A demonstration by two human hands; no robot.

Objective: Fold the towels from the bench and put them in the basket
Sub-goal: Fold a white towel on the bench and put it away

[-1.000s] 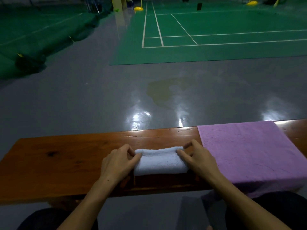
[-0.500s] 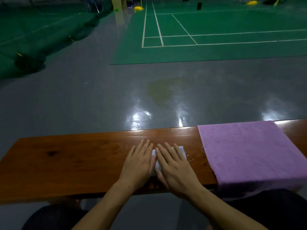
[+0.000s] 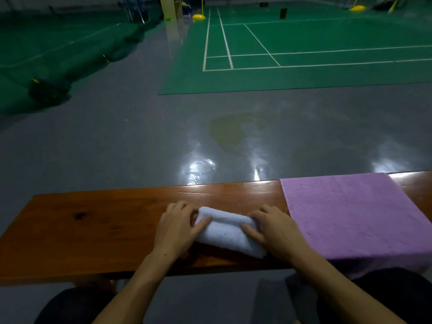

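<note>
- I see the bench [image 3: 98, 220] as wood, orange-brown with a dark knot and visible grain; its top is varnished and glossy, catching light along the far edge.
- The white towel [image 3: 228, 232] under my hands looks like thick terry cloth, matt and nubbly, folded into a soft roll.
- The purple towel [image 3: 355, 216] reads as thinner cloth, matt, with a slightly rough, creased surface; it drapes over the bench's near edge.
- The grey floor [image 3: 117, 141] is smooth and shiny, throwing back bright patches of light.
- The green court [image 3: 327, 45] surface looks smooth with a dull sheen, its painted white lines flat.
</note>
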